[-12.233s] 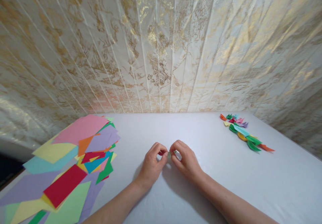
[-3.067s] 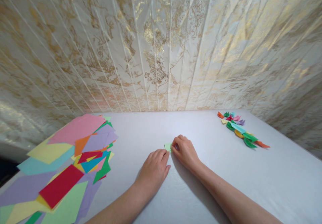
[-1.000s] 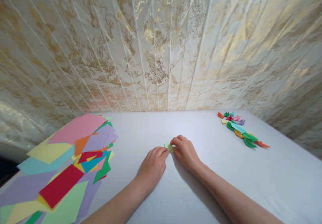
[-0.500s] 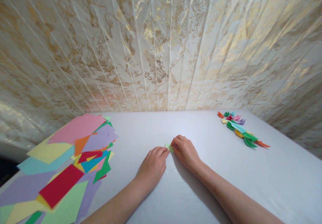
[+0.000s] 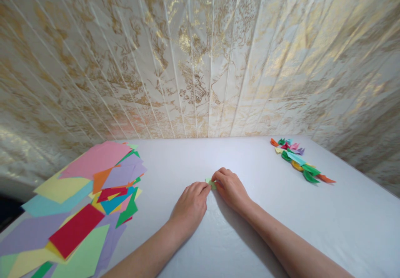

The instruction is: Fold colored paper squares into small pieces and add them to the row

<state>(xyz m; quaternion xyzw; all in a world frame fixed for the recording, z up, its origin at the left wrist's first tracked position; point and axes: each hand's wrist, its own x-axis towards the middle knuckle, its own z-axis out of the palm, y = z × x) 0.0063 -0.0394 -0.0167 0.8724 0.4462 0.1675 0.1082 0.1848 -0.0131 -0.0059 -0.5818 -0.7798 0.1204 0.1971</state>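
Note:
A small piece of light green paper [image 5: 211, 182] lies on the white table between my two hands, mostly covered by fingers. My left hand [image 5: 192, 201] has its fingers closed on the paper's left and near edge. From the other side, my right hand [image 5: 229, 186] pinches the paper with bent fingers. Both hands rest low at the tabletop, their fingertips close together. How the paper is folded cannot be made out.
Overlapping coloured paper sheets [image 5: 93, 161] cover the table's left side, with a dark red rectangle [image 5: 76, 230] on top. Several small folded paper pieces [image 5: 295, 158] lie in a row at the far right. A gold-patterned curtain [image 5: 200, 61] hangs behind the white table [image 5: 175, 157].
My fingers have shifted very slightly on the green paper, the left fingertips a little further right. Everything else stays where it was.

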